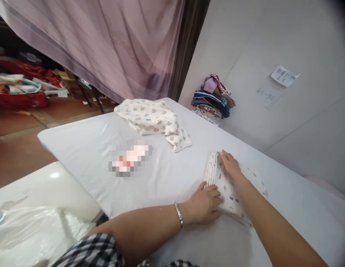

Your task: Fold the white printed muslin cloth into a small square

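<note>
A small folded garment (236, 187), white with sparse dark print, lies on the near right part of the white-covered surface (85, 148). It is pressed flat under both hands. Left hand (205, 205): fingers spread loosely, laid on the near left corner of the bundle, nothing pinched. Right hand (230, 164): flat, fingers together, resting on the far end where the folded edges stack up.

Step judged in hand: final flattening of the fold. The layered edges at the far left look slightly fanned, so the next move would call for squaring them up and keeping the bundle held down so it does not spring open.

An unfolded patterned garment (155, 120) lies well apart at the far side of the surface. A stack of folded clothes (213, 97) sits at the wall beyond.
</note>
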Action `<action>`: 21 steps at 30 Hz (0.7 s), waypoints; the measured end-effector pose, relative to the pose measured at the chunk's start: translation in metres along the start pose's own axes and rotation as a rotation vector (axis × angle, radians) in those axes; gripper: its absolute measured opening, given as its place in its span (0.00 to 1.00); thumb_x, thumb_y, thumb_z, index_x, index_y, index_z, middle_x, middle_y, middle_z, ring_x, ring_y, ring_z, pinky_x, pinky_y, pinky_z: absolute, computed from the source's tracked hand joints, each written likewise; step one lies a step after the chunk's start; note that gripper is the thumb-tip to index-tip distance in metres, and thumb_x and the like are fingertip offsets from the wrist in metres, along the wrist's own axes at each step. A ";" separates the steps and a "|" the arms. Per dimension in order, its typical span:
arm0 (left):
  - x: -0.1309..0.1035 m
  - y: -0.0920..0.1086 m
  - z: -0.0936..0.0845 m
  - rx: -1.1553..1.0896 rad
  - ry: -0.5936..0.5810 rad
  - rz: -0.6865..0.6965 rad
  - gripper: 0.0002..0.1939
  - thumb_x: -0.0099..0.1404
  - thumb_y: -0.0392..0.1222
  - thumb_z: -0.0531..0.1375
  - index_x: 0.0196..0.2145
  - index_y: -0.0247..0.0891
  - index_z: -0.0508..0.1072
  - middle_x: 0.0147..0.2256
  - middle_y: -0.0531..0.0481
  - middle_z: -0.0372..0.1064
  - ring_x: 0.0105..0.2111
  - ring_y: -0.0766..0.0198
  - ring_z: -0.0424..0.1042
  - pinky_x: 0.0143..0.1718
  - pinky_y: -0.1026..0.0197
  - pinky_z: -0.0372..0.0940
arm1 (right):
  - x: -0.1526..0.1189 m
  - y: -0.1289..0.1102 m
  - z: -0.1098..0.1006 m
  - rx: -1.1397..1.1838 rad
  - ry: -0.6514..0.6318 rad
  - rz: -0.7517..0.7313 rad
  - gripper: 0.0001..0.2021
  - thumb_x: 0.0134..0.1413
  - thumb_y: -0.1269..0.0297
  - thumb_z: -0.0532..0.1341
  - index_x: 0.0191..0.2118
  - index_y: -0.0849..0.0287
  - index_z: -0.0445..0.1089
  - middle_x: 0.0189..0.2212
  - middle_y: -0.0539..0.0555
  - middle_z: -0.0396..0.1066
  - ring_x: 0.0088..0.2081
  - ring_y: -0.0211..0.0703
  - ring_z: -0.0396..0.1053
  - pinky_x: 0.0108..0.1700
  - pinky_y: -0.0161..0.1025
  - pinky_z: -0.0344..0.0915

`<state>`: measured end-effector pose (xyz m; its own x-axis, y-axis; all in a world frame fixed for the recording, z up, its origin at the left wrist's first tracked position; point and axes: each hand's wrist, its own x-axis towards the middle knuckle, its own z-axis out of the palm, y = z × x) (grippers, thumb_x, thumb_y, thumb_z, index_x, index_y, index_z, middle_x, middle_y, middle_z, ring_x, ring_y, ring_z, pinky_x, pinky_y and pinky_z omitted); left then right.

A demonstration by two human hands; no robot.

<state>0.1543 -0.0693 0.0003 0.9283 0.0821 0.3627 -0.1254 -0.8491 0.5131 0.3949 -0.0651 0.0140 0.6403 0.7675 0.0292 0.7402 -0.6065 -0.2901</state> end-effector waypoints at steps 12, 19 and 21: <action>0.010 -0.017 -0.007 -0.230 0.336 -0.231 0.09 0.61 0.37 0.56 0.40 0.39 0.72 0.44 0.47 0.70 0.47 0.62 0.66 0.52 0.55 0.58 | 0.002 0.000 0.002 0.034 -0.015 -0.032 0.27 0.62 0.50 0.40 0.61 0.54 0.54 0.60 0.54 0.55 0.61 0.48 0.50 0.62 0.53 0.42; 0.010 -0.027 0.000 -0.119 0.278 -0.401 0.20 0.56 0.35 0.57 0.48 0.39 0.67 0.54 0.42 0.61 0.51 0.55 0.64 0.52 0.48 0.61 | -0.024 0.111 -0.040 0.055 0.124 0.174 0.27 0.57 0.49 0.49 0.59 0.57 0.58 0.64 0.56 0.46 0.65 0.53 0.36 0.62 0.59 0.29; 0.011 -0.028 0.001 -0.115 0.260 -0.396 0.20 0.56 0.33 0.56 0.48 0.39 0.68 0.52 0.43 0.63 0.48 0.56 0.67 0.51 0.49 0.62 | -0.037 0.140 -0.036 0.147 0.128 0.248 0.29 0.55 0.47 0.52 0.58 0.57 0.60 0.63 0.57 0.48 0.64 0.54 0.40 0.63 0.58 0.34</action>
<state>0.1683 -0.0445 -0.0107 0.7963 0.5270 0.2970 0.1682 -0.6645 0.7281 0.4818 -0.1860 0.0068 0.8251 0.5620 0.0577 0.5267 -0.7282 -0.4385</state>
